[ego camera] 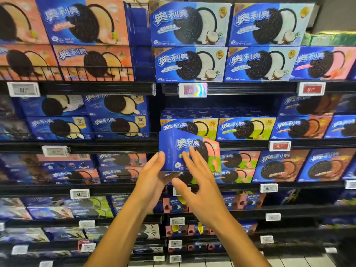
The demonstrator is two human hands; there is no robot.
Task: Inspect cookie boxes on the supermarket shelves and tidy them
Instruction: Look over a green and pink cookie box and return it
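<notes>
A blue cookie box (179,145) with a pink and green front is held up, tilted, in front of the middle shelves. My left hand (152,176) grips its lower left corner from below. Over the box's front hovers my right hand (196,182), fingers spread and fingertips touching or nearly touching the printed face. Behind the box stand yellow-green cookie boxes (244,128) on the shelf, with a dark gap above them. Rows of pink-green boxes (238,160) sit on the shelf below.
Black shelves (115,145) run across the whole view, packed with blue cookie boxes in many flavours. Price tags (192,90) hang on the shelf edges. A wire rail (77,73) guards the upper left shelf. Floor tiles (289,262) show at the bottom.
</notes>
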